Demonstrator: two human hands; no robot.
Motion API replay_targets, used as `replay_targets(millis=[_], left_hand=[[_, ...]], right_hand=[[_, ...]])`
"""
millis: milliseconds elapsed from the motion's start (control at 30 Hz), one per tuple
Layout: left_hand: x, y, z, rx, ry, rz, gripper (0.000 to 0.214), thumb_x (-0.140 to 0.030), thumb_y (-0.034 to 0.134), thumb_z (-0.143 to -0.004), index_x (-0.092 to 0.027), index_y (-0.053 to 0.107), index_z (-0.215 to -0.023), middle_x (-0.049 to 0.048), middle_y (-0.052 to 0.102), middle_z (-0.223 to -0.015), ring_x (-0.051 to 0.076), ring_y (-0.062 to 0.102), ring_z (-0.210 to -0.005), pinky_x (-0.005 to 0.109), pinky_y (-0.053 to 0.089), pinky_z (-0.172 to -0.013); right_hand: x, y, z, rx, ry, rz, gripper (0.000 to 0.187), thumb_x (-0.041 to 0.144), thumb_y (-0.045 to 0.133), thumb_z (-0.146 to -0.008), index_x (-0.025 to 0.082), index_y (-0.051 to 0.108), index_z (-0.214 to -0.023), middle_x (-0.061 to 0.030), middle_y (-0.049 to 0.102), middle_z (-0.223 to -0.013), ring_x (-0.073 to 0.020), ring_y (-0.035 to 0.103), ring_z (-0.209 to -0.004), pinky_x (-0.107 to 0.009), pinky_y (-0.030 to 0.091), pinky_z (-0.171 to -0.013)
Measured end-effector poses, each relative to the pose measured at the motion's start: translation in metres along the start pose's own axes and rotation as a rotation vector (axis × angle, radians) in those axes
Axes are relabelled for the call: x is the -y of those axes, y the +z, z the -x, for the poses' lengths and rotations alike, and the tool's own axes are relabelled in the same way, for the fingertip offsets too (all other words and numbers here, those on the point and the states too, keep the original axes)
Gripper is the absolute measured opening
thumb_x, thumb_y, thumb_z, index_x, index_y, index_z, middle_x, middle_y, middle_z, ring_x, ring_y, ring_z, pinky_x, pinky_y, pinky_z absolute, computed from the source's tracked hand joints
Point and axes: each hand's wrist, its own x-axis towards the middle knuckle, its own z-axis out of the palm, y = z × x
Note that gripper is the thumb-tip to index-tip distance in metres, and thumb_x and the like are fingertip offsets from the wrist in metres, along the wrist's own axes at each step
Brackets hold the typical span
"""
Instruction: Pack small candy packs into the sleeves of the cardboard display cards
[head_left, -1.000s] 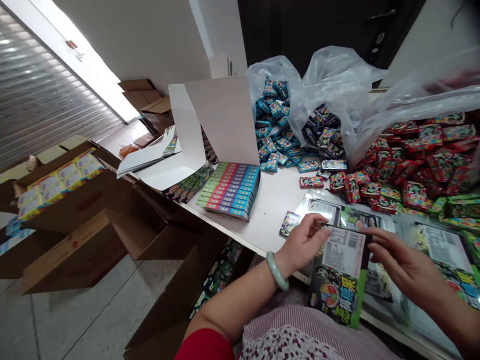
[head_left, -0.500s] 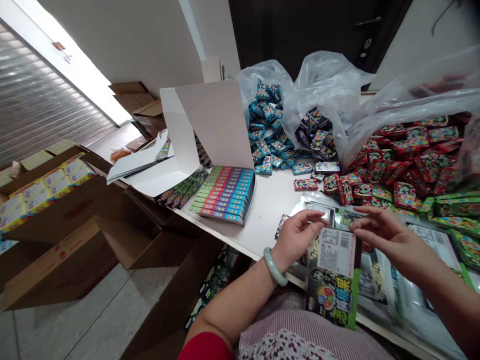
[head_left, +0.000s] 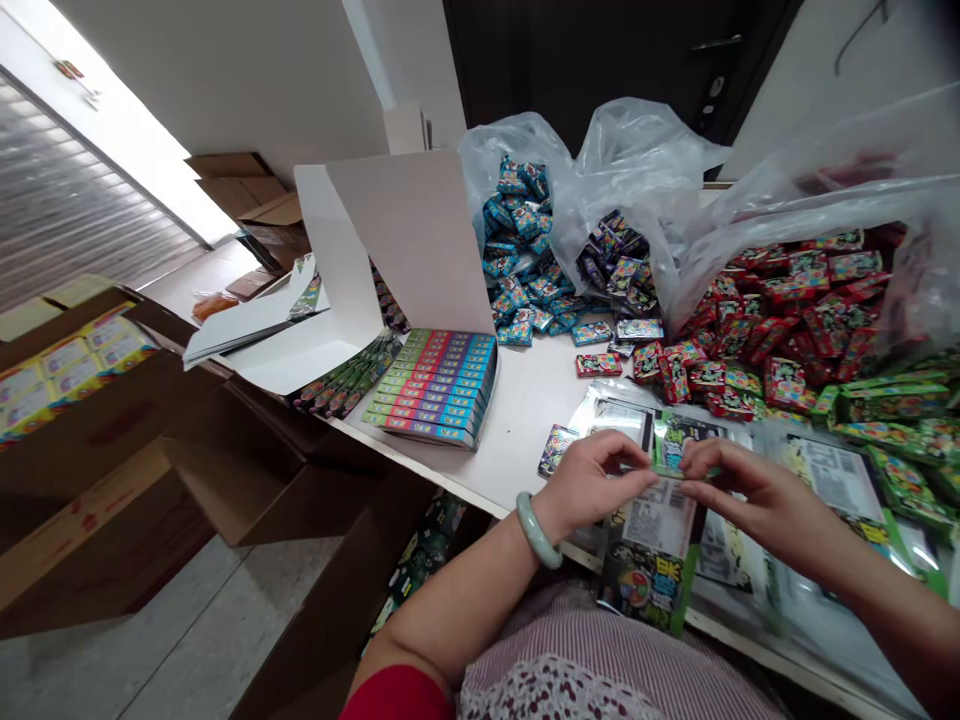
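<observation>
A black-and-green printed candy pouch (head_left: pixel 645 570) hangs at the table's front edge against my striped clothing, its label side up. My left hand (head_left: pixel 600 480), with a pale green bangle at the wrist, pinches the left of its top edge between thumb and fingers. Opposite it, my right hand (head_left: pixel 739 490) pinches the top edge on the right. A thin green strip shows between the fingertips; I cannot tell whether it is the pouch's rim or a separate piece. More pouches (head_left: pixel 832 480) in clear plastic lie flat beneath and to the right of my hands.
Small blue packets (head_left: pixel 525 290), purple packets (head_left: pixel 619 260) and red packets (head_left: pixel 795 310) spill from clear bags at the back. Green packets (head_left: pixel 892 400) lie at the right. Left stands an open display box (head_left: pixel 420 230) with striped rows. Cardboard boxes (head_left: pixel 247 480) sit below.
My fingers have closed onto the pouch's top edge, the right hand moving in towards the left. A green strip now shows between them. The view has shifted slightly to the right.
</observation>
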Motion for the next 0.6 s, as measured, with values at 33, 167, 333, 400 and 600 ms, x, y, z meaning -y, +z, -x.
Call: replay_targets(millis=[33,167,333,400,600], left_hand=[[-0.001,0.000,-0.001,-0.005,-0.034,0.050,0.023,-0.033,0.074,-0.071,-0.014,0.064,-0.077,0.0033,0.063,-0.076,0.013,0.058,-0.072,0.026,0.047,-0.068],[-0.012,0.001,-0.007,0.022,-0.179,0.228,0.032,-0.043,0.073,-0.071,-0.014,0.058,-0.073,0.0008,0.061,-0.065,0.011,0.060,-0.060,0.026,0.047,-0.061],[-0.022,-0.001,-0.011,0.091,-0.220,0.281,0.038,-0.047,0.076,-0.066,-0.013,0.058,-0.071,0.0009,0.061,-0.061,0.011,0.060,-0.056,0.025,0.047,-0.058],[-0.021,-0.003,-0.009,0.068,-0.179,0.262,0.038,-0.048,0.074,-0.069,-0.013,0.059,-0.071,0.0009,0.061,-0.061,0.011,0.059,-0.056,0.025,0.047,-0.058],[-0.019,-0.009,-0.004,0.099,-0.012,0.132,0.025,-0.038,0.068,-0.078,-0.014,0.064,-0.072,0.0035,0.063,-0.069,0.012,0.059,-0.065,0.025,0.047,-0.064]], right_hand=[[0.000,0.001,0.000,-0.017,0.050,-0.054,0.028,0.049,0.070,-0.074,0.022,0.063,-0.079,-0.0039,0.063,-0.083,-0.0197,0.060,-0.085,-0.031,0.050,-0.076],[0.009,-0.002,-0.004,0.020,0.213,-0.238,0.035,0.052,0.073,-0.069,0.021,0.064,-0.082,-0.0021,0.062,-0.075,-0.0140,0.057,-0.066,-0.025,0.050,-0.058],[0.022,-0.008,-0.008,0.097,0.204,-0.240,0.033,0.049,0.074,-0.070,0.022,0.067,-0.086,-0.0024,0.063,-0.075,-0.0142,0.057,-0.066,-0.025,0.050,-0.058],[0.025,-0.006,-0.006,0.071,0.144,-0.165,0.031,0.051,0.069,-0.073,0.022,0.067,-0.083,-0.0036,0.064,-0.078,-0.0161,0.058,-0.070,-0.027,0.051,-0.061],[0.018,-0.005,0.003,0.005,0.038,-0.003,0.027,0.051,0.062,-0.081,0.025,0.068,-0.086,-0.0054,0.068,-0.088,-0.0195,0.063,-0.082,-0.029,0.053,-0.069]])
